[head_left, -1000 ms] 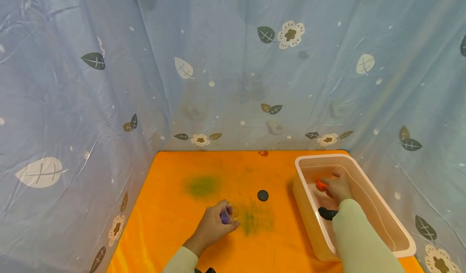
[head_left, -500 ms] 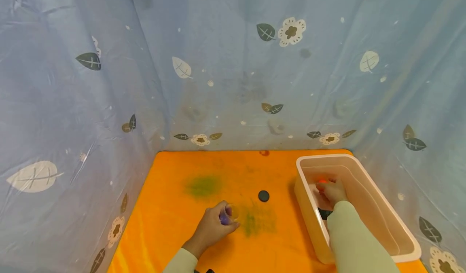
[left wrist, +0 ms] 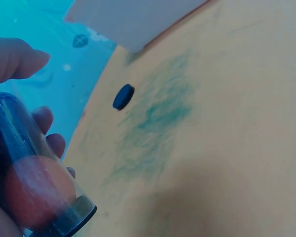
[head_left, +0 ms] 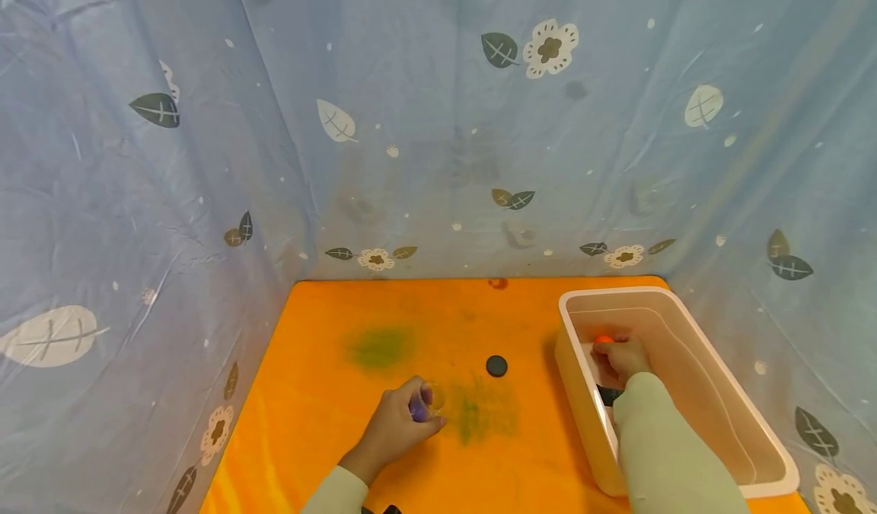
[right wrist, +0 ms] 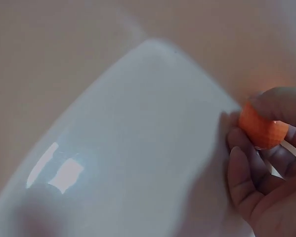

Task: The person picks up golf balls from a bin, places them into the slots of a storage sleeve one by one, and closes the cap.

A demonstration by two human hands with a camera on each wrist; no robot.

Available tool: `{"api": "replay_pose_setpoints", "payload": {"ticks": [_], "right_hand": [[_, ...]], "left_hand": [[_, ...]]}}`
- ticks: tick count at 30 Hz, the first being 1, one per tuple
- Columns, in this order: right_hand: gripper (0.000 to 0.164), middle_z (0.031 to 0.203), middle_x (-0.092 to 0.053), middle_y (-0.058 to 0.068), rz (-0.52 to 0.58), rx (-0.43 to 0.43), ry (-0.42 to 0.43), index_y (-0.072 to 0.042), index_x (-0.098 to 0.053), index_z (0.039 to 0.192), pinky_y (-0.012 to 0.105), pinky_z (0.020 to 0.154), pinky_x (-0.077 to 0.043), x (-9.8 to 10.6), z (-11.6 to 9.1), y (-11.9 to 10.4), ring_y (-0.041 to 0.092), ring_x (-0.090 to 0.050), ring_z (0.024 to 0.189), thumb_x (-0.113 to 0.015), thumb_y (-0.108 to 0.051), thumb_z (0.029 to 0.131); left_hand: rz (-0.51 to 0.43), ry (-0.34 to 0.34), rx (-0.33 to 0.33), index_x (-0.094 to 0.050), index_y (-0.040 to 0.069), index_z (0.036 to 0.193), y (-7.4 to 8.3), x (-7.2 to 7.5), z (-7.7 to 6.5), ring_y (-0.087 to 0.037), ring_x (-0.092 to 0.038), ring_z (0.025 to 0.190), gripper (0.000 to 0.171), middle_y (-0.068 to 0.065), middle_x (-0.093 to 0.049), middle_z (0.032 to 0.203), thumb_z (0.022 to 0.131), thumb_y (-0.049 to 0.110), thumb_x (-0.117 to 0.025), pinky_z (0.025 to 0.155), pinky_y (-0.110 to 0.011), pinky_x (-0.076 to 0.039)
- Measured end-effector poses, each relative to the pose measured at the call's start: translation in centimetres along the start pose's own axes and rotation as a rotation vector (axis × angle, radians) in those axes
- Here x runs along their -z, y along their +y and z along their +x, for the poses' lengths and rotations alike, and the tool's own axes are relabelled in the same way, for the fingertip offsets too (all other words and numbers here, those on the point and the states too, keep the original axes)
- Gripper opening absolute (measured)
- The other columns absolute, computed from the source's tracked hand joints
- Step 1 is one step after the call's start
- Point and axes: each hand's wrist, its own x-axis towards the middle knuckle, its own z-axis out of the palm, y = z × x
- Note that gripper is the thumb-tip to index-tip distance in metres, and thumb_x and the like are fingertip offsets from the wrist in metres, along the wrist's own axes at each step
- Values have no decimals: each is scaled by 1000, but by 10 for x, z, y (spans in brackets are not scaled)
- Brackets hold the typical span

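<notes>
My left hand (head_left: 393,426) grips a clear, open-mouthed plastic cylinder (head_left: 419,406) above the table. Inside it, a ball (left wrist: 39,190) shows reddish in the left wrist view, while the contents look purple from the head. My right hand (head_left: 630,360) reaches down into a pale pink tub (head_left: 729,392) and pinches an orange golf ball (right wrist: 262,127) between thumb and fingers. The ball is close to the tub's far left inner corner. On the table between cylinder and tub lies a round black cap (head_left: 496,365).
The orange table (head_left: 438,324) carries green smudges. Blue patterned curtains (head_left: 425,171) enclose it at the back and both sides. The tub's raised rim (head_left: 760,438) runs around my right forearm. A black object (head_left: 607,396) sits beside my right wrist.
My right hand has shifted slightly left inside the tub, keeping the orange golf ball in its fingers. The left hand with the cylinder has barely moved; the head view has shifted a little.
</notes>
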Motion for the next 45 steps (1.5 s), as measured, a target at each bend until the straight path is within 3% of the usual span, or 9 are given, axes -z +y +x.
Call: {"api": "replay_pose_setpoints", "payload": {"ticks": [8, 13, 17, 25, 31, 39, 45], "right_hand": [[20, 75, -70, 1, 42, -21, -13, 4, -51, 106, 29, 66, -61, 3, -5, -4, 13, -71, 65, -68, 10, 98], [17, 74, -71, 2, 82, -25, -30, 1, -55, 99, 31, 67, -62, 3, -6, -5, 15, -72, 65, -69, 10, 97], [10, 74, -68, 2, 33, 30, -27, 1, -61, 95, 31, 64, -61, 4, -6, -7, 16, -69, 63, -69, 6, 96], [32, 94, -60, 1, -84, 75, -38, 4, -46, 125, 29, 72, -60, 8, -17, -25, 17, -66, 76, -67, 0, 102], [38, 94, -63, -1, -9, 122, -46, 6, -45, 136, 28, 74, -60, 8, -26, -44, 13, -70, 76, -67, -3, 106], [29, 96, -65, -2, 86, 200, -37, -4, -51, 129, 28, 79, -61, 5, -36, -61, 15, -71, 81, -69, -4, 106], [39, 106, -61, 1, 141, 217, -55, -1, -46, 138, 27, 80, -60, 1, -50, -80, 15, -72, 83, -69, -3, 107]], "left_hand": [[17, 9, 0, -62, 18, 102, 2, 0, -2, -11, -60, 67, 30, 7, -63, 74, 92, 22, -90, 61, -29, -51], [3, 5, -9, -64, 12, 103, 4, -1, -4, -11, -61, 67, 30, 6, -61, 73, 93, 22, -90, 62, -29, -52], [-15, -10, -15, -64, 10, 104, 5, -3, -5, -11, -62, 70, 29, 6, -62, 76, 93, 18, -89, 65, -30, -54], [-25, -14, -39, -63, 12, 105, 5, -6, -5, -11, -66, 74, 27, 7, -64, 77, 93, 15, -88, 70, -31, -57], [-32, -19, -42, -63, 14, 105, 6, -7, -6, -12, -66, 73, 28, 7, -66, 80, 94, 21, -88, 68, -31, -57], [-67, -35, -46, -63, 13, 105, 6, -11, -7, -13, -69, 76, 28, 7, -69, 85, 94, 19, -88, 69, -31, -58], [-96, -43, -52, -63, 15, 105, 6, -14, -6, -13, -72, 81, 28, 6, -70, 89, 94, 20, -88, 74, -31, -60]]}}
